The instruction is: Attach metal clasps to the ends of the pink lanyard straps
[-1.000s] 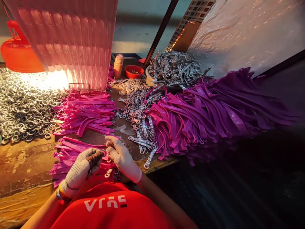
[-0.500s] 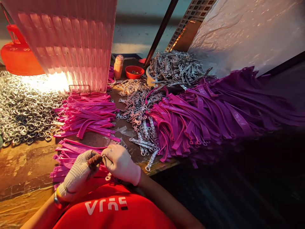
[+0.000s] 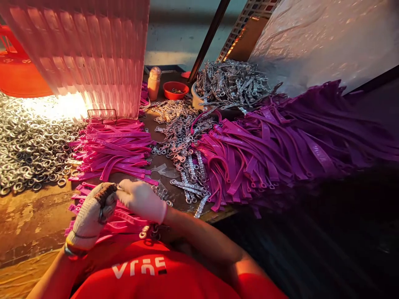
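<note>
1. Both gloved hands have shifted in the head view toward the person's left and a little farther from the red shirt [image 3: 140, 280], and the brown wrapped piece [image 3: 105, 194] has gone with them
2. Head view: the left hand [image 3: 89, 218] has its fingers curled closed around that brown piece's lower side; the right hand [image 3: 140, 201] is pinched closed at its tip. I cannot tell whether the piece is held or wound on a finger, nor what the pinch grasps
3. It sits just above the near magenta straps [image 3: 124, 218], between the left palm and the right fingertips
4. Judging by its look, the piece is light, with a rough surface that should not slip; its wrapped middle seems the surest hold. The straps look soft and bendy, best taken flat near one end, while the metal links [image 3: 187, 174] look hard and slick
5. The gloves cover part of the near straps, a dark loop by the left fingers is hard to make out, and the orange lamp [image 3: 21, 74] is cut off at the edge
</note>
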Motion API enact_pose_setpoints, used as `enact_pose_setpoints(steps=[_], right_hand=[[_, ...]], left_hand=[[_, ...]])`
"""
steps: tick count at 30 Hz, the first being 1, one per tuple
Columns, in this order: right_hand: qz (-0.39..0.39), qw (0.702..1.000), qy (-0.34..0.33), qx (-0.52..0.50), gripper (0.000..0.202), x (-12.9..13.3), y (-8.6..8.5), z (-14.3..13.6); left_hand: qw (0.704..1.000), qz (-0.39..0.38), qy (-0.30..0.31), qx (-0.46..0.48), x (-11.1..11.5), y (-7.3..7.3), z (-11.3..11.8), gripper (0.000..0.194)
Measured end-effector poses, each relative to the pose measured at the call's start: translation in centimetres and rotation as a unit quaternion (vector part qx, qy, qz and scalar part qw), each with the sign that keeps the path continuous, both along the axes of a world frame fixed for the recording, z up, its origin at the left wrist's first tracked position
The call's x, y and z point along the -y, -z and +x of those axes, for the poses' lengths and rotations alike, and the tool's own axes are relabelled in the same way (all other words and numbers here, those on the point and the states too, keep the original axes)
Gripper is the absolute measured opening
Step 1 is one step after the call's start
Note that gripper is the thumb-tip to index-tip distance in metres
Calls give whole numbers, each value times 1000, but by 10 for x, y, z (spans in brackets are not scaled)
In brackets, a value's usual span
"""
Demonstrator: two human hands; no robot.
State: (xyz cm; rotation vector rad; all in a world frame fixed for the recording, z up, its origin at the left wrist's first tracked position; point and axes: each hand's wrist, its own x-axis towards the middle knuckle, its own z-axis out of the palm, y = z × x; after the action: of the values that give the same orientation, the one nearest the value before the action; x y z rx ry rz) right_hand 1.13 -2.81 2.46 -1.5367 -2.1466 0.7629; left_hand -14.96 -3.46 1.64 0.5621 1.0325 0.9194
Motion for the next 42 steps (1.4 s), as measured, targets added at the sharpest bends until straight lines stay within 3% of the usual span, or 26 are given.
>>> enact_pose_setpoints(steps=[4, 7, 11, 14, 17, 21, 23, 26, 30, 32, 36, 39, 42], right_hand=[[90, 995, 38, 2, 27, -87, -2, -9], [124, 988, 21, 94, 33, -142, 6, -31], [129, 984, 17, 120, 25, -166, 21, -56], [150, 983, 13, 106, 23, -155, 22, -53], [172, 982, -28, 71, 25, -124, 14, -37], [163, 978, -128, 23, 22, -66, 8, -23], [149, 980, -132, 1, 20, -41, 10, -21], [119, 979, -128, -105, 14, -18, 14, -16], [96, 964, -90, -230, 18, -4, 6, -1], [106, 975, -70, -180, 21, 3, -3, 4], [137, 987, -67, 51, 20, 19, -21, 10], [166, 967, -103, 163, 19, 31, -24, 13], [196, 951, -124, 203, 18, 40, -15, 16]], left_hand=[[997, -31, -50, 59, -10, -3, -11, 7], [998, -13, -58, 35, -5, 4, -11, 23], [999, 12, -28, 8, 1, 10, -11, 43], [997, 20, -33, -60, -3, 4, -17, 42], [988, 46, -78, -127, -13, -4, -23, 38], [987, 42, -124, -93, -23, -11, -26, 20], [993, 43, -105, -19, -23, -12, -26, 12], [995, 36, -52, 79, -15, -14, -27, 17], [998, 42, 16, 33, 3, -17, -24, 15], [997, 56, 29, -44, 13, -19, -18, 26], [984, 64, 46, -157, 29, -23, -4, 44], [967, 99, 99, -213, 34, -20, -3, 41], [940, 157, 158, -260, 33, -10, -5, 27]])
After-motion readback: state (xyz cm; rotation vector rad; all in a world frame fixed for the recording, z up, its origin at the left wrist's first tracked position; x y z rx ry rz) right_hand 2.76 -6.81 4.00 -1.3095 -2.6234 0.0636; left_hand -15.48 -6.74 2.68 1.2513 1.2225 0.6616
